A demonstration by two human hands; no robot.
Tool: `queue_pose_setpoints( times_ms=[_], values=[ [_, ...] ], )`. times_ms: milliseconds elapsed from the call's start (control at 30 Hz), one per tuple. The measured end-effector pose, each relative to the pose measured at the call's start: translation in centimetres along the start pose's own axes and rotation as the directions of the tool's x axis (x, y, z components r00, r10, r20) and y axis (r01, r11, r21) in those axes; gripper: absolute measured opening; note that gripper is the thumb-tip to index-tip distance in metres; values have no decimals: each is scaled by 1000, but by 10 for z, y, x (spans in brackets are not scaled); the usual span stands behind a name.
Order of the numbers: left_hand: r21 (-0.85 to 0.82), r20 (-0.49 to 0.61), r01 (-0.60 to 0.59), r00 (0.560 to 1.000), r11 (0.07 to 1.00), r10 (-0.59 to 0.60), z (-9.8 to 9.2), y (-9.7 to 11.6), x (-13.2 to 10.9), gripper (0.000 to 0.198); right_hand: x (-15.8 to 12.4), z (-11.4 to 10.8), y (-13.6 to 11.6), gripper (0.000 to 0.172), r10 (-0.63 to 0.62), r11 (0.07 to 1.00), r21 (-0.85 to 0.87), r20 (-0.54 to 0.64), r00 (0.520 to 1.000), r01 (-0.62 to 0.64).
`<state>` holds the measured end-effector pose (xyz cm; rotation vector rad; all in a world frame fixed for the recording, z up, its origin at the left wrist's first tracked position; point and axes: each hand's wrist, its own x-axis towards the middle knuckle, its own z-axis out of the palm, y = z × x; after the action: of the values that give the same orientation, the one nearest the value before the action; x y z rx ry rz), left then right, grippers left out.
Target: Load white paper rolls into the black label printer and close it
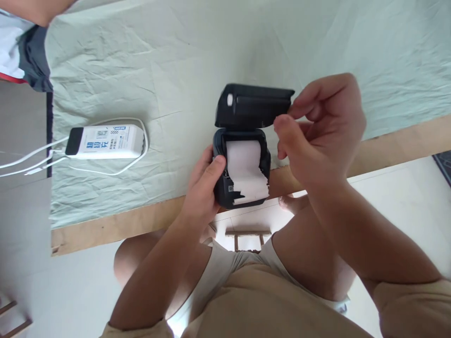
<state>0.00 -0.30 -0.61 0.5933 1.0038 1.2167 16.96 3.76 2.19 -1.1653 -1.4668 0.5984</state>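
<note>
My left hand grips the left side of a small black thermal printer, its thumb on the rim. The printer's lid stands raised at the far side. Inside the printer lies a white paper roll, whose loose end has a ragged torn edge near the front. My right hand is at the lid's right edge, thumb and curled fingers pinching its corner. Part of that contact is hidden behind the thumb.
A white power strip or charger with white cables lies on the left of the pale green cloth. The table's wooden edge runs below the printer. Another person's arm shows at the upper left. A wooden stool is under the table.
</note>
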Motion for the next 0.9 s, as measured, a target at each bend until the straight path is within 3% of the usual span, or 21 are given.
queue_pose_setpoints(
  times_ms=[100, 200, 300, 400, 533, 600, 667, 767, 833, 900],
  values=[
    [75, 5, 14, 1000, 997, -15, -3, 0, -2, 34, 4, 0, -1, 10, -60, 967, -233, 173, 983, 101],
    [121, -23, 52, 999, 991, -49, -4, 1, -3, 34, 4, -7, -2, 10, -85, 844, -449, 427, 900, 293],
    [116, 10, 53, 998, 992, -55, -3, 2, -4, 35, 6, -14, -4, 19, -13, 778, -502, 588, 809, 378],
    [135, 45, 54, 997, 989, -61, -4, 3, -5, 35, 9, -16, -6, 24, 67, 776, -515, 640, 765, 363],
    [170, 68, 53, 996, 984, -65, -5, 5, -9, 42, 12, -22, -14, 32, 120, 892, -404, 647, 753, 205],
    [155, 45, 60, 997, 986, -68, -5, 5, -11, 40, 15, -32, -17, 33, 139, 962, -266, 653, 745, 54],
    [112, 2, 97, 995, 989, -98, -5, 5, -11, 39, 20, -42, -14, 33, 116, 993, -67, 616, 779, -94],
    [77, -49, 141, 989, 987, -138, -7, 4, -10, 43, 27, -50, 9, 28, 169, 936, 227, 382, 908, -270],
    [84, -30, 117, 993, 990, -115, -9, 3, -8, 46, 28, -48, 31, 23, 302, 893, 256, 266, 916, -369],
    [77, 18, 80, 997, 994, -81, -11, 1, -7, 47, 24, -44, 52, 25, 346, 920, 124, 195, 918, -373]
  ],
)
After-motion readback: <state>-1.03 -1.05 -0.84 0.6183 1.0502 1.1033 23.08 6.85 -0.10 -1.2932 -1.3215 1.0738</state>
